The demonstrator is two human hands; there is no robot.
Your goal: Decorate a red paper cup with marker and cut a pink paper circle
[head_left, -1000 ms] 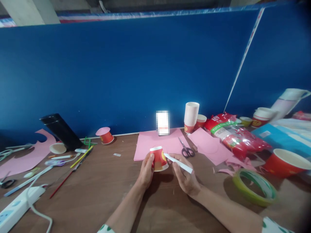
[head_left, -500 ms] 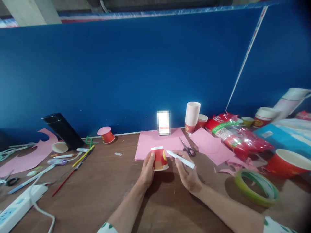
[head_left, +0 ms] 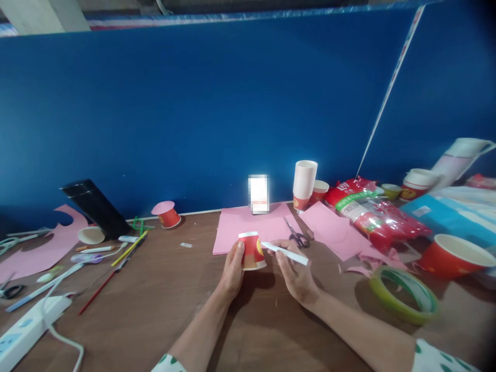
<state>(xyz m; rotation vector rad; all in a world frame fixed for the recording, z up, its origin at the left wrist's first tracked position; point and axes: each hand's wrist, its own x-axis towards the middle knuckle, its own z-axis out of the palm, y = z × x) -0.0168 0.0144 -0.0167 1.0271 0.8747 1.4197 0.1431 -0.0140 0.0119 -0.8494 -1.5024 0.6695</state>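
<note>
1. Little has moved since half a second ago: the white pen point(head_left: 287, 254) has slid slightly left, so its tip now sits at the side of the red paper cup point(head_left: 251, 249). Whether it actually touches is hard to tell from this view.
2. The left hand point(head_left: 232, 268) is wrapped around the cup's left side, thumb up by the top edge. The cup is upside down and a bit tilted.
3. The right hand point(head_left: 296, 276) pinches the pen in closed fingers, with its far end pointing right.
4. The cup sits at the near edge of a pink paper sheet point(head_left: 248, 223) on the brown table point(head_left: 155, 310).
5. Scissors point(head_left: 296, 237) lie just beyond the right hand, on the sheet's right corner.
6. A stack of cups point(head_left: 304, 181) stands at the blue wall point(head_left: 194, 113), and a roll of green tape point(head_left: 403, 295) lies well to the right.
</note>
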